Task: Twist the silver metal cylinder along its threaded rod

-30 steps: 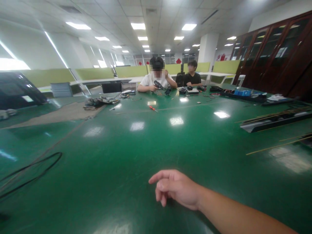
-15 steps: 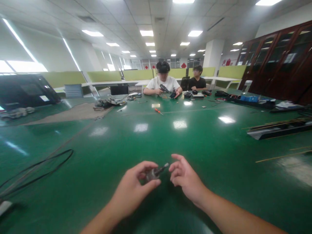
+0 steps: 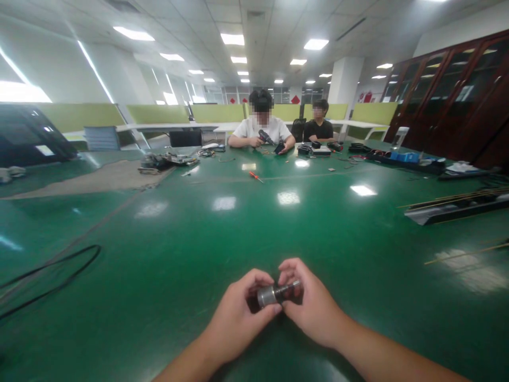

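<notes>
A grey metal cylinder with a thin stepped shaft (image 3: pixel 267 296) is held low over the green table, its shaft pointing right and slightly up. Around its thick end, the thumb and fingers of my left hand (image 3: pixel 242 310) are closed. My right hand (image 3: pixel 312 305) curls around the shaft end, thumb below and fingers behind. Both thumbs come close together under the part. The far side of the part is hidden, so the exact finger contact there is unclear.
An orange screwdriver (image 3: pixel 255 176) lies farther across the green table (image 3: pixel 191 239). A black cable (image 3: pixel 79 265) loops at left, and a metal channel with thin rods (image 3: pixel 445 208) is at right. Opposite, a person in white (image 3: pixel 260 130) holds a power drill; another sits alongside.
My right hand has moved in from beside the shaft tip to curl around the shaft. The metal part has shifted right in view with my left hand still gripping it.
</notes>
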Available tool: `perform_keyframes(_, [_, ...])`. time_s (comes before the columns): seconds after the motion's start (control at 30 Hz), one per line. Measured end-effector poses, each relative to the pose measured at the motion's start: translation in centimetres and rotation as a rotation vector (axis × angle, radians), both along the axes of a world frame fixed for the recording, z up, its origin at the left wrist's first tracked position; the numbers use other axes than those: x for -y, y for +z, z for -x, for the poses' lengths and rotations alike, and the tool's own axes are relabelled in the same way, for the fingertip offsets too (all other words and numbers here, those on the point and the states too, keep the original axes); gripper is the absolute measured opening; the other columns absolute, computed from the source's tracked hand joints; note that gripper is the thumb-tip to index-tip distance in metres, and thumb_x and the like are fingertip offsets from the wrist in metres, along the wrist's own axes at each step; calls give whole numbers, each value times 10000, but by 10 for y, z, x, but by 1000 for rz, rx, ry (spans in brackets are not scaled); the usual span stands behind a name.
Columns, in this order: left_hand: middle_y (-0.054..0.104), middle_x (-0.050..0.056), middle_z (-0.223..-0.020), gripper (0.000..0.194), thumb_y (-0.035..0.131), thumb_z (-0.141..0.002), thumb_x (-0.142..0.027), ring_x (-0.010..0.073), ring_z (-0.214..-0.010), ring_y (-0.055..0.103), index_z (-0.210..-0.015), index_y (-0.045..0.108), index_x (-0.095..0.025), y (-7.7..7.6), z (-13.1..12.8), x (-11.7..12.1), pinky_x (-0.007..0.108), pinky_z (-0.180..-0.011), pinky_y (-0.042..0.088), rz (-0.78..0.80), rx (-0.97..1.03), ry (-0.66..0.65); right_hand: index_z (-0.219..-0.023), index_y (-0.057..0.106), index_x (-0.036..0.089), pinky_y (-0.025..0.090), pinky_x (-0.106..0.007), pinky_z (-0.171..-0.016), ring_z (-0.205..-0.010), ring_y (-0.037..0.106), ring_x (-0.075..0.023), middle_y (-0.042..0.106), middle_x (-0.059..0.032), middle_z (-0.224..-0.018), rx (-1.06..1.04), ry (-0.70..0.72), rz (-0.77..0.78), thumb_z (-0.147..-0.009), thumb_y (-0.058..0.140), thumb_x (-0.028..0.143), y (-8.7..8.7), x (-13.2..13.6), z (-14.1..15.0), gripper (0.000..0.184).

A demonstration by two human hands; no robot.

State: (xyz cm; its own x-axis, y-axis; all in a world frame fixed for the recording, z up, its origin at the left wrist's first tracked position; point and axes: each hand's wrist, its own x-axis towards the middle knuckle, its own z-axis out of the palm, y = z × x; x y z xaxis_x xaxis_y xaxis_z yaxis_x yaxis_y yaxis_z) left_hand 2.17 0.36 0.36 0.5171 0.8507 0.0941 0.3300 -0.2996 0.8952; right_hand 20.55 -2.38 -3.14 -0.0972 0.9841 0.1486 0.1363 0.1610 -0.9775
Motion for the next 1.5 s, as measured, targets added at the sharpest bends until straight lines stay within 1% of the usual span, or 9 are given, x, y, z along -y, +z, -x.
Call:
perform_keyframes(0.2, [689, -3, -925, 194, 700, -853, -252, 181, -839, 634, -1039, 650, -225, 0, 0, -2, 257, -762, 463, 21, 43, 10, -1103, 517, 225, 463, -281, -746, -808, 599, -158, 611, 8, -923, -43, 6, 38, -725, 648, 60, 7, 1, 1, 433])
perform_keyframes(0.33, [702, 1, -934, 197, 716, -837, -240, 190, -861, 647, -1027, 667, -226, 0, 0, -1, 261, -776, 465, 31, 42, 15, -937, 614, 201, 460, -275, -720, -782, 602, -162, 650, 2, -864, 8, 42, 48, -750, 638, 82, 13, 1, 2, 222])
perform_keyframes(0.4, [703, 5, -937, 204, 720, -834, -248, 194, -861, 651, -1028, 660, -223, 0, 0, -1, 265, -775, 470, 49, 43, 25, -905, 633, 195, 457, -269, -701, -754, 592, -155, 656, 3, -847, 13, 38, 60, -759, 633, 91, 15, 0, 2, 179])
perform_keyframes(0.53, [688, 13, -910, 224, 724, -826, -259, 200, -840, 647, -1017, 620, -208, -1, 0, -2, 274, -758, 477, 92, 66, 57, -973, 633, 194, 444, -265, -672, -722, 566, -146, 648, 1, -870, -14, -2, 73, -724, 668, 101, 13, -1, 0, 268])
perform_keyframes(0.67, [658, 13, -881, 228, 733, -809, -262, 197, -817, 621, -992, 611, -200, -2, 0, -3, 272, -732, 465, 84, 64, 67, -1036, 621, 191, 448, -286, -716, -790, 602, -169, 647, -8, -885, -52, -26, 68, -692, 638, 73, 9, -4, -3, 364])
perform_keyframes(0.77, [656, 15, -881, 227, 724, -817, -270, 194, -811, 613, -1003, 615, -202, -3, 0, -3, 272, -732, 463, 88, 75, 37, -1000, 639, 181, 455, -295, -738, -826, 625, -183, 670, -24, -898, -73, -12, 95, -704, 624, 81, 8, -4, -4, 312])
perform_keyframes(0.97, [655, 23, -875, 229, 722, -812, -270, 199, -812, 612, -1001, 617, -194, -4, 0, -3, 272, -727, 463, 94, 78, 56, -886, 683, 169, 435, -266, -660, -678, 576, -145, 671, -2, -780, -76, 36, 102, -730, 647, 118, 12, -3, -6, 168])
perform_keyframes(1.2, [651, 14, -857, 237, 730, -817, -292, 189, -786, 602, -1004, 617, -200, -6, 1, -3, 264, -708, 455, 108, 73, 55, -850, 722, 171, 438, -243, -614, -644, 578, -140, 690, -1, -731, -49, -6, 152, -730, 691, 135, 14, -2, -4, 129])
perform_keyframes(1.5, [642, 1, -858, 226, 732, -812, -273, 181, -792, 596, -996, 619, -205, -5, 1, -4, 258, -711, 449, 127, 77, 50, -822, 760, 182, 492, -256, -644, -686, 653, -170, 741, -21, -756, -84, -48, 159, -704, 719, 169, 10, -1, -4, 126])
